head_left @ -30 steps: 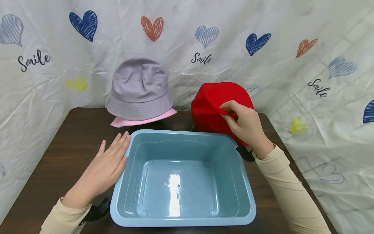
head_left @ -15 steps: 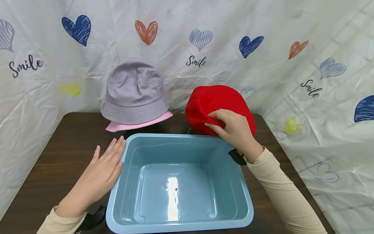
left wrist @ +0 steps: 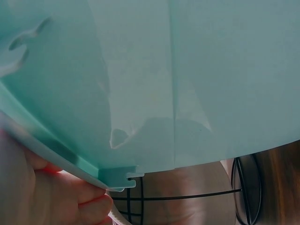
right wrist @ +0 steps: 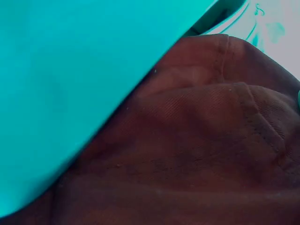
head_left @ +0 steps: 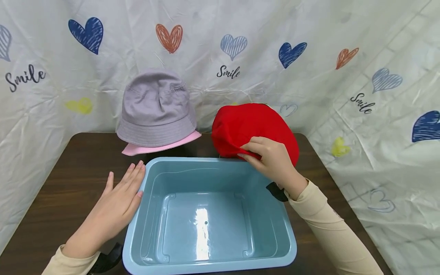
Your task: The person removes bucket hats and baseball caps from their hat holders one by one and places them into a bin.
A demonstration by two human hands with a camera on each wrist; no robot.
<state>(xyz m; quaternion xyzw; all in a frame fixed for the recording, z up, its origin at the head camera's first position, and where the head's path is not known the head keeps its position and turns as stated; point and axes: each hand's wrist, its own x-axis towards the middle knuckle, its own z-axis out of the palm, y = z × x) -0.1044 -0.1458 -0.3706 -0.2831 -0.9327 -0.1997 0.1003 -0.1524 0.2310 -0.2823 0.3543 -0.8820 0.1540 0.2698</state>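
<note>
In the head view, my right hand [head_left: 268,157] pinches the front of a red hat [head_left: 249,122] between thumb and fingers, just above the back right part of a light blue plastic tub [head_left: 209,267]. The hat's cloth [right wrist: 187,136] fills much of the right wrist view, looking brownish there, beside the tub's wall [right wrist: 61,79]. My left hand [head_left: 113,202] lies with straight fingers along the tub's left rim. In the left wrist view, my left fingers [left wrist: 70,194] touch under the rim beside the outer wall [left wrist: 201,84]. The tub holds nothing.
A lilac bucket hat [head_left: 156,110] sits over a pink hat [head_left: 161,147] behind the tub's left half. Black wire [left wrist: 187,196] shows below the tub in the left wrist view. A white printed cloth [head_left: 203,65] hangs behind the brown table [head_left: 68,172].
My right hand has drawn the red hat's front edge down and to the left, nearer the tub's back rim. The left hand stays at the rim. The head view has shifted slightly.
</note>
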